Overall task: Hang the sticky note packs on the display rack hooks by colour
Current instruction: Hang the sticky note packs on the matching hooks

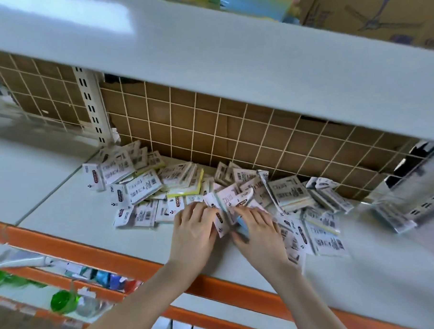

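Where both hands meet at the near middle of the shelf (60, 207), they hold a small bunch of sticky note packs (230, 211). Left hand (195, 228) pinches the bunch's left side; right hand (255, 228) curls over its right side, above a blue pad. Red label lettering on the held pack is blurred; only "NOTE" can be made out. Remaining packs lie in a loose pile (182, 185) behind, mostly barcode side up, print unreadable. Behind the pile stands a wire grid (237, 130) backed by cardboard. An orange shelf edge (88, 250) runs along the near side.
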Demonstrator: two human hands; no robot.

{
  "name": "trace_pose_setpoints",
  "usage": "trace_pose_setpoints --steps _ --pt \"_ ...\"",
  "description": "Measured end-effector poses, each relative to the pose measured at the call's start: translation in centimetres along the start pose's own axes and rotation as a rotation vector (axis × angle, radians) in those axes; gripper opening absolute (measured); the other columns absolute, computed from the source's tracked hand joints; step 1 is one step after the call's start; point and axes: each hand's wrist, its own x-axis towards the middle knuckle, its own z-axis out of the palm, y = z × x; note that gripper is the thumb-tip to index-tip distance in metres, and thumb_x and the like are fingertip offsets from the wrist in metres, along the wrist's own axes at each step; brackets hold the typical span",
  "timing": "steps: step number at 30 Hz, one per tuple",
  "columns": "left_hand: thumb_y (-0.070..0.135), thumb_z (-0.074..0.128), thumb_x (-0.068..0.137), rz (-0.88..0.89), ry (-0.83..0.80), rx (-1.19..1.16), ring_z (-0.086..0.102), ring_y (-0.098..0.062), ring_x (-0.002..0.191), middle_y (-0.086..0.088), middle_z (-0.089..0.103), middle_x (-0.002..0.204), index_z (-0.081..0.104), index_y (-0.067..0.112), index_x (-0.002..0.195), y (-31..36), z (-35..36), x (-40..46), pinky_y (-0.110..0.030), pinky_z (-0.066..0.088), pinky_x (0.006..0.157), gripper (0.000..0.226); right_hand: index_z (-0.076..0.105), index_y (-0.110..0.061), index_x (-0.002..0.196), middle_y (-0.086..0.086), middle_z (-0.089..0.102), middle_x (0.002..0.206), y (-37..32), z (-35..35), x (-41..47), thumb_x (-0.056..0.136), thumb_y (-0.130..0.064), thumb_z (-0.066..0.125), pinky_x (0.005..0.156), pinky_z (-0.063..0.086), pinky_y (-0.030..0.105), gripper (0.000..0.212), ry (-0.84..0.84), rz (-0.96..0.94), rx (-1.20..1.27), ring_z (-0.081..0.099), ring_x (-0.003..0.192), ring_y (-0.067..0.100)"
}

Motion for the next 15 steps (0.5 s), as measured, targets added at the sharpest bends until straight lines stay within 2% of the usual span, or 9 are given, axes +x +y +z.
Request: trace_pose_setpoints --steps 2,4,6,9,13,15 --pt "0.004 0.081 0.060 0.010 0.030 -0.002 0.055 -0.027 0.092 -0.005 0.063 0.094 0.065 0.015 0.093 -0.1 -0.1 -0.1 -0.040 0.049 0.072 0.039 0.049 -0.036 0.128 -0.012 0.055 0.130 0.1 0.5 -0.9 0.080 -0.038 0.064 0.106 0.035 0.041 0.050 0.030 0.020 -0.016 0.046 0.126 0.017" --pt "0.004 0.082 0.060 0.035 0.056 -0.016 0.051 -0.026 0.091 -0.005 0.061 0.092 0.066 0.015 0.091 -0.1 -0.1 -0.3 -0.040 0.049 0.070 0.037 0.056 -0.030 0.117 -0.009 0.063 0.117 0.3 1.2 -1.8 0.077 -0.035 0.065 0.094 0.044 0.039 0.042 0.142 0.031 -0.026 0.058 0.112 0.019" --pt "0.004 0.082 0.061 0.084 0.085 -0.047 0.046 -0.025 0.091 -0.006 0.057 0.090 0.066 0.015 0.086 -0.1 -0.2 -0.4 -0.039 0.049 0.068 0.031 0.058 -0.028 0.113 -0.008 0.065 0.112 0.3 1.5 -2.3 0.077 -0.032 0.067 0.089 0.046 0.038 0.037 0.210 0.043 -0.015 0.062 0.105 0.020" --pt "0.008 0.082 0.065 0.156 0.126 -0.068 0.045 -0.025 0.096 -0.005 0.048 0.099 0.067 0.016 0.080 0.1 -0.4 -0.5 -0.037 0.047 0.076 0.022 0.059 -0.021 0.116 -0.003 0.062 0.121 0.4 1.7 -2.3 0.073 -0.027 0.077 0.092 0.047 0.043 0.048 0.217 0.067 -0.021 0.062 0.108 0.025" --pt "0.014 0.071 0.080 0.206 0.202 -0.146 0.046 -0.031 0.113 -0.010 0.049 0.116 0.063 0.019 0.090 0.0 -0.4 -0.8 -0.039 0.042 0.097 0.014 0.051 -0.017 0.131 0.005 0.051 0.138 0.3 1.9 -2.1 0.072 -0.041 0.076 0.096 0.045 0.052 0.069 0.133 0.146 -0.132 0.048 0.127 0.035" --pt "0.018 0.060 0.087 0.248 0.224 -0.193 0.043 -0.033 0.122 -0.010 0.047 0.124 0.056 0.021 0.096 0.0 -0.6 -0.9 -0.040 0.038 0.105 0.010 0.051 -0.013 0.131 0.010 0.053 0.135 0.3 1.9 -2.1 0.068 -0.047 0.077 0.097 0.045 0.051 0.076 0.130 0.157 -0.181 0.049 0.126 0.036"
